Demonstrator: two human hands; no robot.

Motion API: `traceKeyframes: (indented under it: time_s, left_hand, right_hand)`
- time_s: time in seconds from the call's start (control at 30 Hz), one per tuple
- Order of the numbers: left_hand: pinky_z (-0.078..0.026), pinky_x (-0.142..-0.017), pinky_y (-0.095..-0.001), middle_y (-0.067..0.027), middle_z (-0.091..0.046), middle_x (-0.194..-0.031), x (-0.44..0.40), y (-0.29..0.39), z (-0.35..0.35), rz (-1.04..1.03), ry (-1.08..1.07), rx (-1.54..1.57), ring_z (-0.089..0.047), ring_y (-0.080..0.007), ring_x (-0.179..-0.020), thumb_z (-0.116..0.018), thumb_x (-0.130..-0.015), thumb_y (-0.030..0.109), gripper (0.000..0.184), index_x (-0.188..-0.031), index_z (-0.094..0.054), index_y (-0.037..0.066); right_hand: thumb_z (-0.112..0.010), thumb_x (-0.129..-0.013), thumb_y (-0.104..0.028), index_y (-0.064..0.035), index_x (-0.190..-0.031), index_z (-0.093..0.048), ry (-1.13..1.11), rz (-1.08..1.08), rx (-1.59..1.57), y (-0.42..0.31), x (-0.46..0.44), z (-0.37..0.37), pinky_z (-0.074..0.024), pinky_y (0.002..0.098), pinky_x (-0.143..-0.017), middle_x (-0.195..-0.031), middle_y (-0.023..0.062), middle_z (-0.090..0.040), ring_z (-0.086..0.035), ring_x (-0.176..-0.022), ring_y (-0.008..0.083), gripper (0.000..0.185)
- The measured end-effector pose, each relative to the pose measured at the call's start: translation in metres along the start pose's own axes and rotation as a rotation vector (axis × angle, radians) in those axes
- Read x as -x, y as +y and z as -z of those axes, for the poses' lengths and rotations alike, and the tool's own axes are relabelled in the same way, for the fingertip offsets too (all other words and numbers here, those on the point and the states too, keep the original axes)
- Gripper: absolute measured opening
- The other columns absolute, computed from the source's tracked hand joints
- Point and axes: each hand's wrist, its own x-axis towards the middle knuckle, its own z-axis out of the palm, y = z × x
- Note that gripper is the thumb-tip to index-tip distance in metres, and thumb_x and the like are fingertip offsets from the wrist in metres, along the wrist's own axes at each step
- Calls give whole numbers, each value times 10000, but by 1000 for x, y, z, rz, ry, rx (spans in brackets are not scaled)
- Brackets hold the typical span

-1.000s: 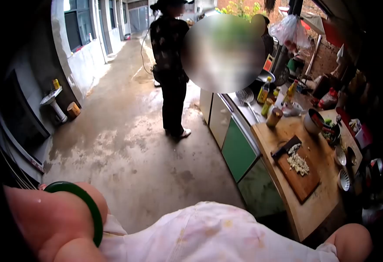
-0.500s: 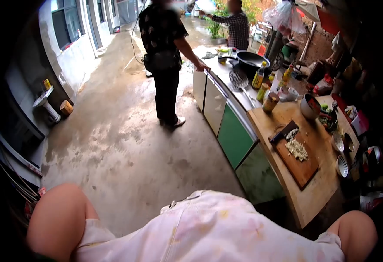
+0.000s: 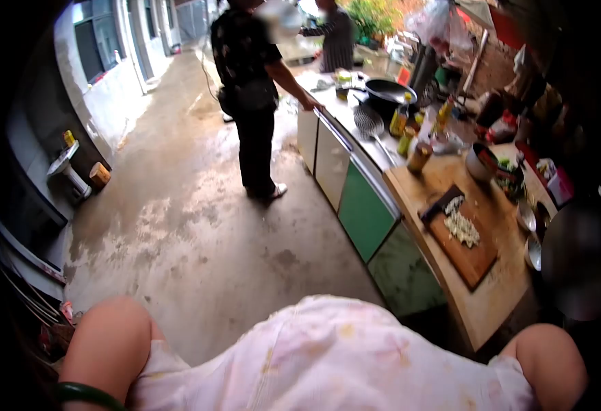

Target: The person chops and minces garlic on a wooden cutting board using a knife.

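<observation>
Neither of my hands shows; only my bent arms appear at the lower edges, with a green bangle (image 3: 91, 392) at the lower left. On the right, a wooden cutting board (image 3: 466, 250) bears a heap of chopped pale food (image 3: 462, 229). A dark-handled cleaver (image 3: 441, 205) lies across its far end, its blade partly covered with pale bits. The board rests on a pale wooden worktop (image 3: 429, 248). Beyond it are a jar (image 3: 419, 157), a pot (image 3: 481, 163), a skimmer (image 3: 369, 122) and a black wok (image 3: 391, 92).
A person in dark clothes (image 3: 249, 103) stands with one hand on the counter (image 3: 348, 142). Another person (image 3: 337, 41) is farther back. Several bottles crowd the counter. A washbasin (image 3: 63, 157) and log (image 3: 99, 175) stand left. A dark blurred shape (image 3: 580, 260) hangs at the right edge.
My view has shifted slightly. The far person appears farther left, with arms extended towards the nearer person. The green bangle has come into view, and a dark blur now covers the right edge.
</observation>
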Motion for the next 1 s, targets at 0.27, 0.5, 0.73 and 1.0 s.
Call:
traceKeyframes:
  time_s: [0.27, 0.5, 0.73, 1.0]
  left_hand:
    - [-442, -959, -273, -28, -594, -1276, -3, -3, 17, -116, 63, 67, -550, -148, -1143, -657, -932, 309, 408, -1286, -597, 116]
    - [-487, -733, -424, -138, -585, -1105, 127, -100, -29, 402, 863, 665, -545, -289, -868, -558, -880, 189, 185, -971, -597, 33]
    - [-499, -674, -256, 15, -639, -897, 337, -179, -239, 1906, 339, 565, -569, -75, -800, -608, -920, 177, 116, -995, -678, 123]
    - [-534, -753, -335, -99, -691, -955, 223, -216, -359, 1508, -620, 311, -663, -215, -854, -599, -921, 192, 225, -1052, -676, 25]
  right_hand:
    - [-410, -925, -486, 85, -1076, -569, 186, 213, -230, -58, -11, 35, -323, 523, -1056, -1149, 271, -547, -470, -1140, 400, 612]
    - [-409, -988, -310, 58, -1125, -563, 344, -510, -233, 24, 75, -2, -435, 434, -1001, -1154, 198, -578, -552, -1089, 288, 422]
    - [-550, -956, -111, -21, -1114, -635, 702, -1418, -374, 84, 208, -17, -539, 272, -803, -987, 54, -650, -627, -841, 120, 201]
    - [-546, -959, -120, -48, -1126, -622, 823, -1449, -356, 174, 263, 48, -522, 287, -827, -1014, 46, -631, -605, -850, 115, 197]
